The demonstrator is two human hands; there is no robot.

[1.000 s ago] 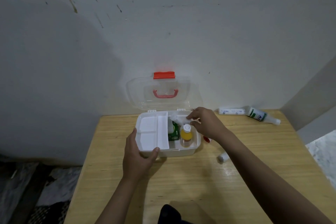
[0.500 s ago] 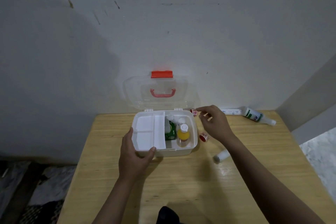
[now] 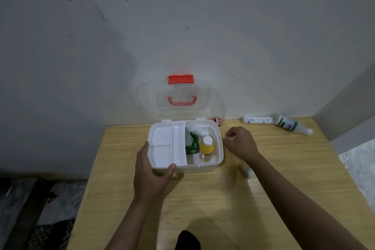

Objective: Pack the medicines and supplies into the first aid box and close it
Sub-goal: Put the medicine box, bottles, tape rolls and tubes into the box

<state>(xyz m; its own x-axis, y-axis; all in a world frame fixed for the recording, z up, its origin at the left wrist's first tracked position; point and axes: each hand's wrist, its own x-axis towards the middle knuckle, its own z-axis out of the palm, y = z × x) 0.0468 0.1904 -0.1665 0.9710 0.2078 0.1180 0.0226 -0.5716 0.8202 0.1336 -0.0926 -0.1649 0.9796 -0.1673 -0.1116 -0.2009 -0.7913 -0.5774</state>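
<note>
The white first aid box (image 3: 220, 142) stands open on the wooden table (image 3: 213, 199), its clear lid (image 3: 148, 97) with a red latch leaning on the wall. Its right half holds a green carton (image 3: 191, 145), an orange bottle (image 3: 207, 147) and a white wrapped item (image 3: 193, 128). A white tray insert (image 3: 162, 144) fills the left half. My left hand (image 3: 151, 174) grips the box's front left corner. My right hand (image 3: 241, 144) hovers just right of the box, fingers curled on a small pink-white roll (image 3: 230, 138). Another red roll (image 3: 218, 121) lies behind the box.
A white tube (image 3: 257, 119) and a green-and-white bottle (image 3: 291, 126) lie at the table's back right by the wall. A small white bottle (image 3: 248, 172) shows partly under my right forearm. The table's edge runs along the right, with pale floor beyond.
My right hand left the box's inside, reached to the back right corner near a red roll, then drew back toward me beside the box. My left hand stayed on the box.
</note>
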